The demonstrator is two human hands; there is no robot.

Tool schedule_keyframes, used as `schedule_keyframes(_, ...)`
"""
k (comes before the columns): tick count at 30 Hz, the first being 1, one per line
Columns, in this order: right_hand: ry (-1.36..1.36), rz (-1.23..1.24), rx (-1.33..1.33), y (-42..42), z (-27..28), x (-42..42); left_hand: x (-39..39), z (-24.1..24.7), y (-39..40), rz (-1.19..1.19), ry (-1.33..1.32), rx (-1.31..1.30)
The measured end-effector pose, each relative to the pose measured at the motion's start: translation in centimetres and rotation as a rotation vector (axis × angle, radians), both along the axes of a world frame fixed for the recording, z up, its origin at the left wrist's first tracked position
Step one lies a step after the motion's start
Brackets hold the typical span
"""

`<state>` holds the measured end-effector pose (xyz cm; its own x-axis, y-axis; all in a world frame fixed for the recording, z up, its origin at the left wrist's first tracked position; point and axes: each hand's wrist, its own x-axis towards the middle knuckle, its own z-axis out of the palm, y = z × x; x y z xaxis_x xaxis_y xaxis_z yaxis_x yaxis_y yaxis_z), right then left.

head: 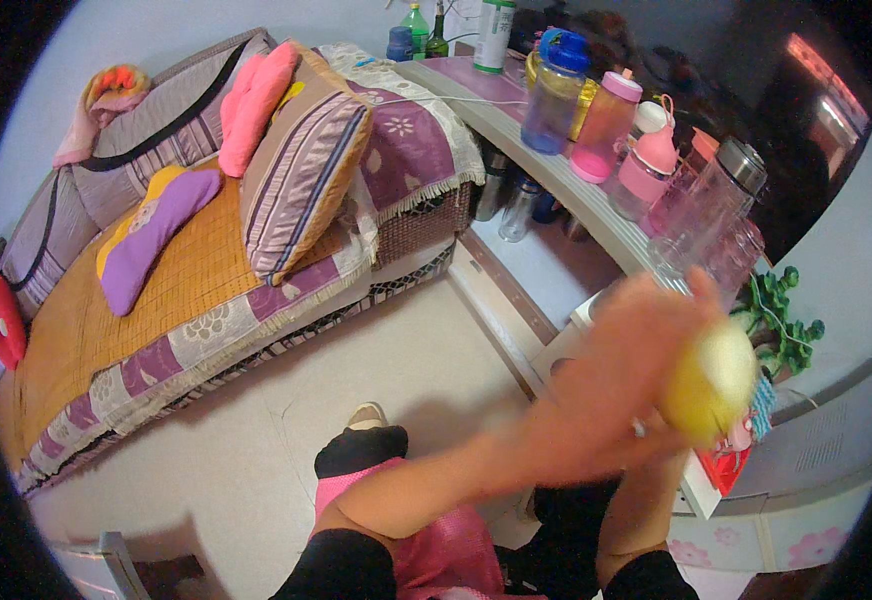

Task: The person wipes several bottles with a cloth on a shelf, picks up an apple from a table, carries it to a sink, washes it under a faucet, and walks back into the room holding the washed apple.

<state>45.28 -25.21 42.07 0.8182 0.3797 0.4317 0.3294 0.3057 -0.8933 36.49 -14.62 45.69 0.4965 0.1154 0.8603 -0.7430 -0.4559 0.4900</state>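
A rounded yellow object [695, 401] with a pale top, blurred by motion, is at the right, held up before me. My left hand [616, 352] reaches across from the lower left and lies against its near side; blur hides whether the fingers close on it. Partly behind the left hand, my right hand [657, 444] holds the object from below. Just past the hands, clear and pinkish bottles line the shelf edge, among them a clear bottle with a steel lid [741, 166] and a bottle with a pink silicone top [659, 152].
A blue-lidded bottle [553, 94] and a pink-lidded bottle [607, 126] stand farther along the curved shelf [511, 142]. Flasks [520, 210] sit underneath. A sofa [203, 277] with cushions [308, 180] fills the left. A green plant [777, 315] stands right of the hands.
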Motion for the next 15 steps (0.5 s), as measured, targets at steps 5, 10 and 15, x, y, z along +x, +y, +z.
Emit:
schedule_keyframes(5,-0.553,0.362,-0.742,4.3,-5.4,-4.5,3.0,-1.7,4.4,0.004,0.081,-0.85)
schedule_keyframes(10,-0.89,0.419,-0.579,5.8,-4.7,-5.6,4.4,-4.2,7.2,-0.083,0.081,-1.093)
schedule_keyframes(15,-0.201,0.24,-0.486,2.6,-2.6,-1.1,4.2,-3.7,5.4,-0.129,0.163,-0.873)
